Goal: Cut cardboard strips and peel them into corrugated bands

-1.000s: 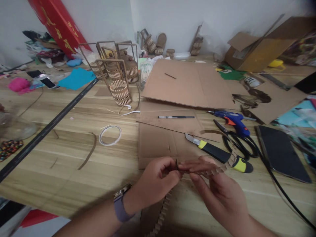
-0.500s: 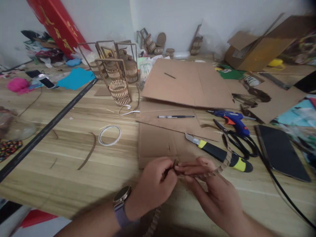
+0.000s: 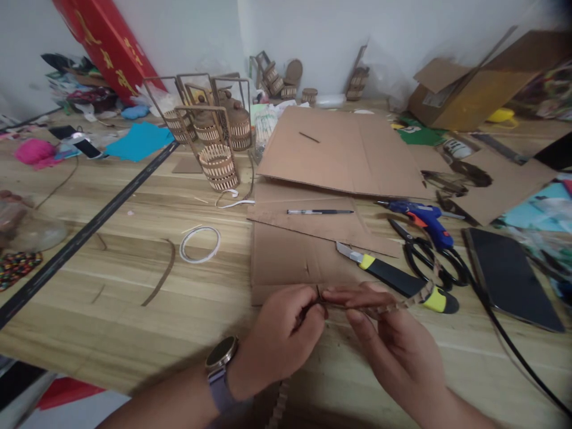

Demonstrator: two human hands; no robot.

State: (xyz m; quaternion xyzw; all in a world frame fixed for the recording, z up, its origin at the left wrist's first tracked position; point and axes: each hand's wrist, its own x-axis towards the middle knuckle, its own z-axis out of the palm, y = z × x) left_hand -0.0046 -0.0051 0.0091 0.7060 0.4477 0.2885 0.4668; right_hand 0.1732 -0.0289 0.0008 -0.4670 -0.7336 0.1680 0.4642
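Between my two hands runs a long, narrow strip of corrugated cardboard (image 3: 420, 296), ridged on one face. My left hand (image 3: 283, 336), with a watch at the wrist, is closed around one part of it, and a ridged tail hangs below toward the table edge. My right hand (image 3: 393, 333) pinches the strip between thumb and fingers, and its other end curls up past the knuckles. A thin dark edge stands up where the fingertips nearly meet. Just beyond lie a utility knife (image 3: 393, 275) and cardboard sheets (image 3: 281, 256).
Scissors (image 3: 429, 256), a blue glue gun (image 3: 422, 217), a black phone-like slab (image 3: 512, 277) and a cable lie at right. A pen (image 3: 319, 212) rests on the cardboard. At left are a tape roll (image 3: 200, 244), a brown strip (image 3: 161, 274) and small handled baskets (image 3: 218, 167).
My right hand has shifted slightly right along the strip. The strip's raised end has swung right, now passing over the scissors' handles. My left hand keeps its grip almost in place.
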